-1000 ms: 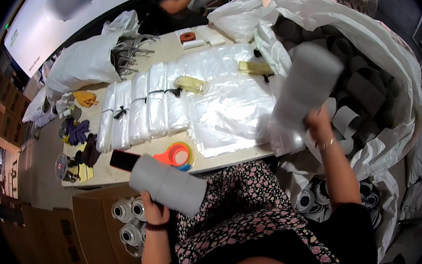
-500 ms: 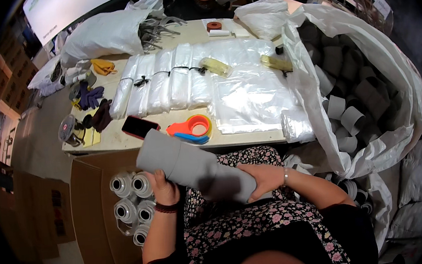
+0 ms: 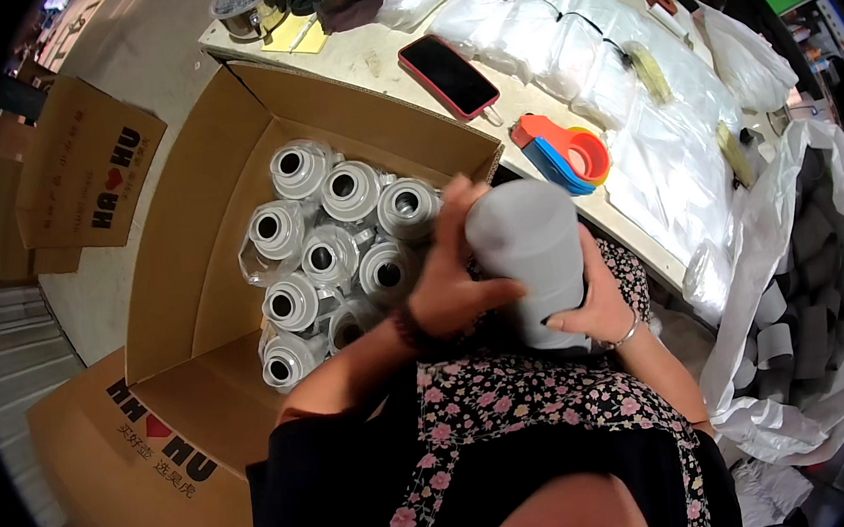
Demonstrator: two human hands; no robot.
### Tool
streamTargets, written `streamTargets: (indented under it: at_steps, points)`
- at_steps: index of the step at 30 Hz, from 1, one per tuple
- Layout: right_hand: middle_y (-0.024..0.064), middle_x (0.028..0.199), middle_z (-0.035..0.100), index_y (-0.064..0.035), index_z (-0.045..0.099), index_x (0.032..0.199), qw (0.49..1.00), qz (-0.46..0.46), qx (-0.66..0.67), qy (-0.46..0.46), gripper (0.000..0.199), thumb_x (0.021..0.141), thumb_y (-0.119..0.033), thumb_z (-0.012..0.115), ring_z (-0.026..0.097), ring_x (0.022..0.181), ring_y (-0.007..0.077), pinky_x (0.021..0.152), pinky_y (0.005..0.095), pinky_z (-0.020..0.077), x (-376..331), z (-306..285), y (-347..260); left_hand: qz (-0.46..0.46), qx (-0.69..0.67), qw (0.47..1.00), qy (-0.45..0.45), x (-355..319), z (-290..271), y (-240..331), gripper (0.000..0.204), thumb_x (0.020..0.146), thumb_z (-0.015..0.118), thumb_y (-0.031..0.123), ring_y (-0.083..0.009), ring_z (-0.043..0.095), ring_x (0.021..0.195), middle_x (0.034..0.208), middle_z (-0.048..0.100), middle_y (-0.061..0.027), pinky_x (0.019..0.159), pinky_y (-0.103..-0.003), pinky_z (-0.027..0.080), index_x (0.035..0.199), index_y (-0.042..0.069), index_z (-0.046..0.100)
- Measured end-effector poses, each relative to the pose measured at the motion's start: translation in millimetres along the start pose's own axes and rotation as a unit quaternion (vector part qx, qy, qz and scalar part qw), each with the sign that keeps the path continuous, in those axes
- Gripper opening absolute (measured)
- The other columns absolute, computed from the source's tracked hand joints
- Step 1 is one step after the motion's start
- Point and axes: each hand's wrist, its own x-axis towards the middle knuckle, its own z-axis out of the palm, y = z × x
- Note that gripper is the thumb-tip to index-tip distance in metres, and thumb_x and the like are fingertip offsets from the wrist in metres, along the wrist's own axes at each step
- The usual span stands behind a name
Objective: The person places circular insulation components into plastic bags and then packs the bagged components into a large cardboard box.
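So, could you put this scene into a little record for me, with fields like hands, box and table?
Left hand: on the grey cylinder, thumb against its side
Right hand: gripping the same cylinder lower down, on its right
Box: open cardboard, holding pale round-necked items
Table: dark-screened phone, orange and blue pieces, clear plastic bags
White bag: open, far right, grey tubes inside

A packing workshop, it seems. An open carton [image 3: 186, 204] left of centre holds matching vessels [image 3: 326, 256], a sack [image 3: 737, 361] at right holds grey cylinders [image 3: 810, 340], and plastic bags [image 3: 660, 177] cover the upper worktable [image 3: 369, 59]
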Motion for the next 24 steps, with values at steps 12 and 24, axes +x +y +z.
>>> streamTargets:
  at_steps: [12,24]
  points:
    - [0.0185,0.138,0.044,-0.0029,0.024,0.145,0.991,0.018,-0.105,-0.081,0.117,0.051,-0.032,0.088,0.044,0.129,0.0313,0.108,0.0390,0.0329,16,-5,24,-0.060,0.516,0.810,0.271,51,-196,-128,0.064,0.086,0.064,0.038,-0.0338,0.038,0.129,0.138,0.044,-0.0147,0.108,-0.045,0.032,0.138,0.010,0.040]
    - [0.0181,0.138,0.044,-0.0036,0.024,0.145,0.997,0.025,-0.047,-0.060,0.115,0.052,-0.030,0.086,0.045,0.128,0.0299,0.105,0.0376,0.0359,12,-15,28,0.055,0.187,0.950,-0.243,46,-21,24,0.086,0.058,0.088,0.021,-0.0308,0.037,0.133,0.140,0.043,-0.0157,0.109,-0.044,0.030,0.132,0.006,0.047]
